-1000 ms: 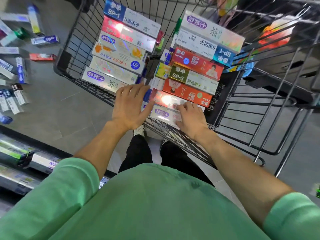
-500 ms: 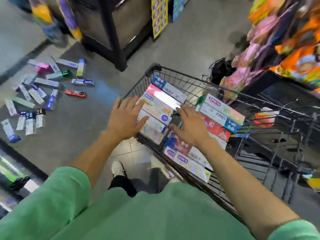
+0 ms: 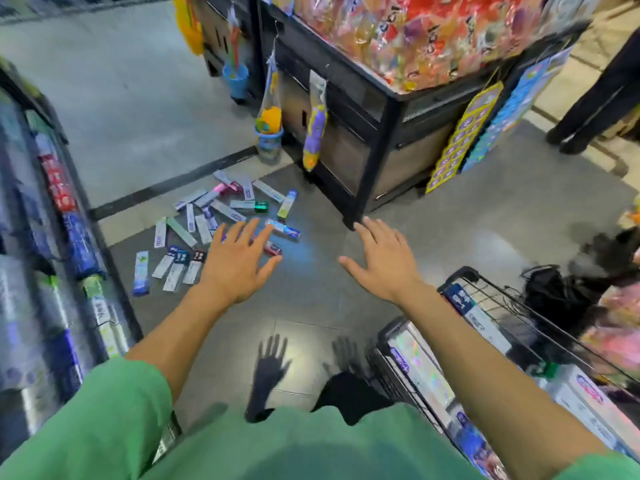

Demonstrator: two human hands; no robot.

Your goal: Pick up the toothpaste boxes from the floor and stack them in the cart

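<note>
head view: both the left hand (image 3: 239, 261) and right hand (image 3: 381, 259) reach out empty, fingers spread, toward toothpaste boxes (image 3: 207, 223) scattered on the floor (image 3: 450, 237), likely to gather more for the cart (image 3: 460, 275) at right.

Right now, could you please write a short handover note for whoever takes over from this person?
Left hand: open, fingers spread, holding nothing.
Right hand: open, holding nothing.
Both are held out over the floor, toward the loose toothpaste boxes.
Cart, at the lower right, already holds stacked boxes.
Done: part of the boxes are in the cart.
Left: many boxes lie scattered on the floor ahead; pick them up and stack them in the cart.
</note>
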